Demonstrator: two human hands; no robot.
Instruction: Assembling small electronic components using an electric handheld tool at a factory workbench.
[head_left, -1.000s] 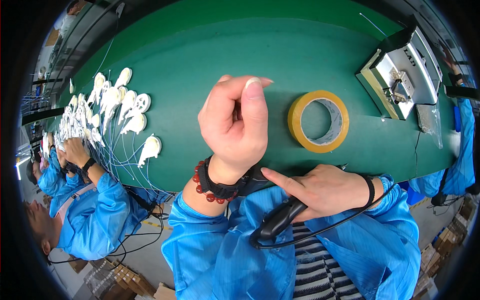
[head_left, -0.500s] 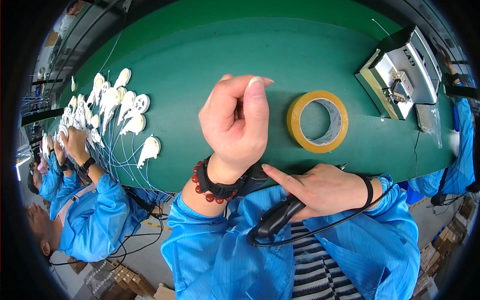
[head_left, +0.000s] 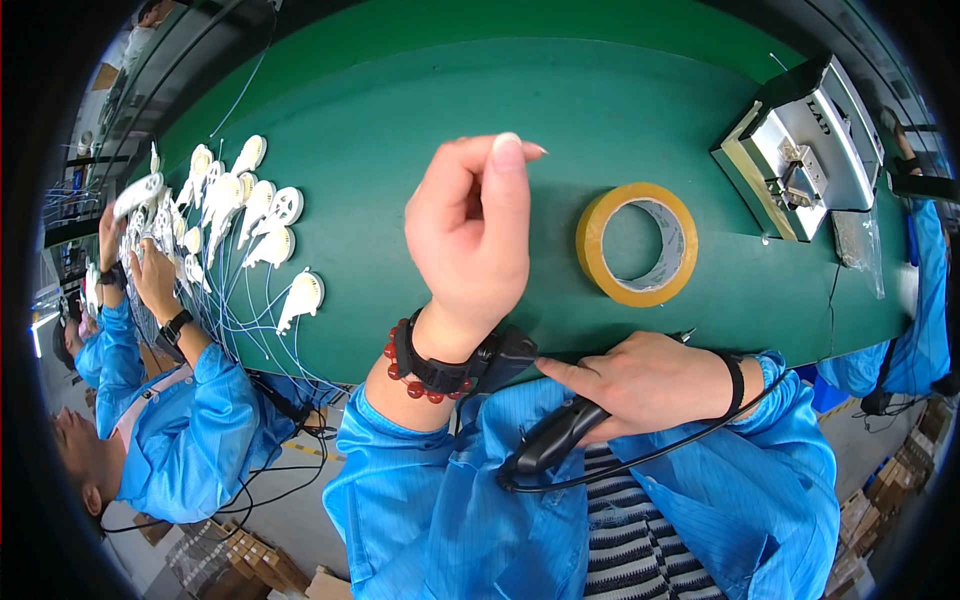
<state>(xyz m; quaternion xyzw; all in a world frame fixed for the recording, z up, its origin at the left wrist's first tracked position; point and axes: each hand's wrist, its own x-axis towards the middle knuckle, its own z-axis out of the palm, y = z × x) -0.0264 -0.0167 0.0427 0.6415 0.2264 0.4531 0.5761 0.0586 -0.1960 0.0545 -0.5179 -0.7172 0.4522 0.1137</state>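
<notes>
Counter (head_left: 420, 110), green and long, fills the upper view and curves away to both sides. A co-worker (head_left: 175, 430) in a blue smock sits at its left end, both hands among a cluster of white parts (head_left: 235, 215) with thin pale leads trailing off the edge. At the far right stands a metal machine (head_left: 805, 150), with a clear bag (head_left: 858, 245) just beside it. A tape roll (head_left: 637, 243), tan and lying flat, sits on the counter between the machine and the left hand (head_left: 470, 235). That hand is raised upright above the counter, fingers curled together with thumb against them, holding nothing that shows; a black strap (head_left: 445, 365) and a red bead bracelet (head_left: 405, 375) circle its wrist. The right hand (head_left: 645, 385) lies low at the near edge, clamped on a black tool (head_left: 555, 440) whose cable (head_left: 690, 445) runs back across the blue sleeve; its forefinger points at the strap.
</notes>
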